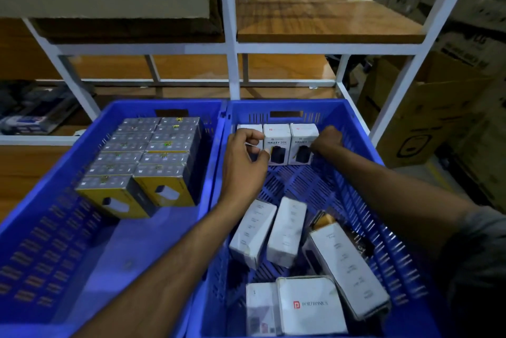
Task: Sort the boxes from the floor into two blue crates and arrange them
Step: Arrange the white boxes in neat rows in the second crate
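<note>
Three white boxes stand upright in a row against the far wall of the right blue crate [383,214]. The middle box [277,143] reads "HALLEY 20K". The right-hand box [302,138] shows "HALLEY", the rest being covered. The left grip [243,157] is curled round the left-hand box [249,128], fingers over its top and thumb on its front. The right grip [327,139] is curled tight against the right-hand box's outer edge; whether it holds the box cannot be told.

Toward the near edge lie loose white boxes [287,231], and one box [309,304] is printed "PORTRONICS" beside a red logo. In the left blue crate [164,104], yellow-and-grey boxes [153,154] sit packed in two columns from the far wall; their print is too small to read.
</note>
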`<act>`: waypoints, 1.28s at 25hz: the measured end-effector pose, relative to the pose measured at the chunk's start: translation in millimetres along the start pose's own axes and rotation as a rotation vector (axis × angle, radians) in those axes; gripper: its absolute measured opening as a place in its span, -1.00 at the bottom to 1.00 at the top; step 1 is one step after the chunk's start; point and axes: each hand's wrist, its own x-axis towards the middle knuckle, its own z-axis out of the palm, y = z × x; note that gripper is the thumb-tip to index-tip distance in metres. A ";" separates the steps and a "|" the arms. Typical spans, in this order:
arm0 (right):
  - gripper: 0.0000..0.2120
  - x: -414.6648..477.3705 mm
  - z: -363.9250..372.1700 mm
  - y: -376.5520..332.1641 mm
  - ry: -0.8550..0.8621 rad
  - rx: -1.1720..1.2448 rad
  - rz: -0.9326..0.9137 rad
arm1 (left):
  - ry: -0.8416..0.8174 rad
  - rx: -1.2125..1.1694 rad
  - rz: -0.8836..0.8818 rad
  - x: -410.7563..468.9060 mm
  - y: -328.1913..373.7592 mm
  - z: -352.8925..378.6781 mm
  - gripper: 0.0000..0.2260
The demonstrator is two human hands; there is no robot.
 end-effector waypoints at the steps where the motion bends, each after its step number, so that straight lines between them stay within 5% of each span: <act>1: -0.57 -5.4 -8.1 -2.0 0.030 0.044 0.045 | -0.012 0.025 0.036 0.7 4.5 -3.7 -0.79; 5: -0.65 -57.2 -27.3 -10.7 0.119 0.136 -0.134 | -0.040 0.684 0.332 16.6 0.3 -25.9 -0.78; 10: -0.48 -131.0 -32.5 -33.0 -0.789 -0.224 -0.583 | -0.303 0.825 0.307 24.2 -12.6 -28.2 -0.77; 12: -0.29 -147.7 -23.0 -32.7 -0.953 -0.323 -0.673 | -0.376 0.829 0.283 25.6 -11.5 -25.8 -0.70; 16: -0.21 -158.7 9.7 -32.4 -0.915 -0.449 -0.935 | -0.357 0.755 0.260 24.8 -17.8 -26.9 -0.65; 19: -0.32 -158.5 17.2 -31.4 -0.867 -0.312 -0.856 | -0.307 0.630 0.215 26.7 -14.6 -26.6 -0.68; 24: -0.09 -148.1 23.1 -22.9 -0.791 -0.467 -0.890 | -0.318 0.649 0.231 26.1 -14.4 -27.1 -0.73; 26: -0.17 -134.0 3.4 -23.8 -0.779 -0.357 -0.848 | -0.323 0.694 0.254 23.8 -9.2 -28.1 -0.79; 30: -0.43 -109.3 -52.8 -20.2 -0.692 0.212 -0.682 | -0.475 0.920 0.297 16.0 1.7 -30.9 -0.45; 32: -0.37 -104.8 -64.6 -16.5 -0.674 0.477 -0.581 | -0.544 0.839 0.246 20.0 -1.7 -32.2 -0.40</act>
